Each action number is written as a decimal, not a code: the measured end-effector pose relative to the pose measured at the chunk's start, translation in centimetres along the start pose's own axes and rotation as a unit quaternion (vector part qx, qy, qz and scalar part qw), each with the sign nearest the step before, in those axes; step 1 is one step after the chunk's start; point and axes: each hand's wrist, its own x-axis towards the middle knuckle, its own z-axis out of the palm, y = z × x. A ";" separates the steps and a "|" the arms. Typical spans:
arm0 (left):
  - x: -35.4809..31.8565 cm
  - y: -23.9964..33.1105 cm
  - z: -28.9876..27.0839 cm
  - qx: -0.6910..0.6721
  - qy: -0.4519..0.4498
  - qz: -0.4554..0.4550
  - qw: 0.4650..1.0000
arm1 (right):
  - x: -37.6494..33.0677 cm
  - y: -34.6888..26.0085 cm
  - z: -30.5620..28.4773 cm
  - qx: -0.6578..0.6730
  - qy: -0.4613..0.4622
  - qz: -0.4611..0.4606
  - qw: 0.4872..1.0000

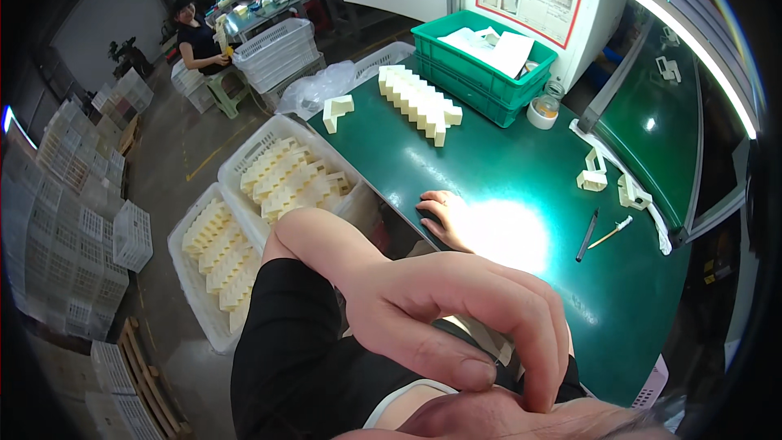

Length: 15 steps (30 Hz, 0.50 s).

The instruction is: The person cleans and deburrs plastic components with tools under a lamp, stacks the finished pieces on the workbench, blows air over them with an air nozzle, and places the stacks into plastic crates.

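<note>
Cream angular parts (418, 103) stand rowed on the table (505, 159).

The tabletop (489, 159) and bins (468, 72) are green, the parts (415, 104) cream.

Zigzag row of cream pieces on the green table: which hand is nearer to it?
Right. The right hand is at the edge of the table, below the row in view; the left hand is raised to the face, farther away.

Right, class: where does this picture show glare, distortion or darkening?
In the head view, white glare bleaches part of the green tabletop beside the right hand; also in the head view, the light strip looks bowed and the corners fall dark.
</note>
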 end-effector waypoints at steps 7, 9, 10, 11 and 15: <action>-2.0 0.9 -1.9 0.002 0.036 0.022 0.999 | 0.3 -0.1 -0.2 0.007 -0.021 0.030 0.999; -2.3 1.2 -2.4 0.009 0.042 0.024 0.999 | 0.2 0.2 0.2 0.023 -0.009 0.037 0.999; -2.4 1.3 -2.6 0.012 0.049 0.028 0.998 | 0.1 0.2 0.1 0.024 -0.012 0.035 0.999; -2.5 1.4 -2.8 0.015 0.056 0.031 0.998 | 0.1 0.2 0.0 0.024 -0.021 0.036 0.999; -2.6 1.7 -3.7 0.007 0.042 0.011 0.999 | 0.1 -0.5 -0.8 0.037 -0.043 0.048 0.997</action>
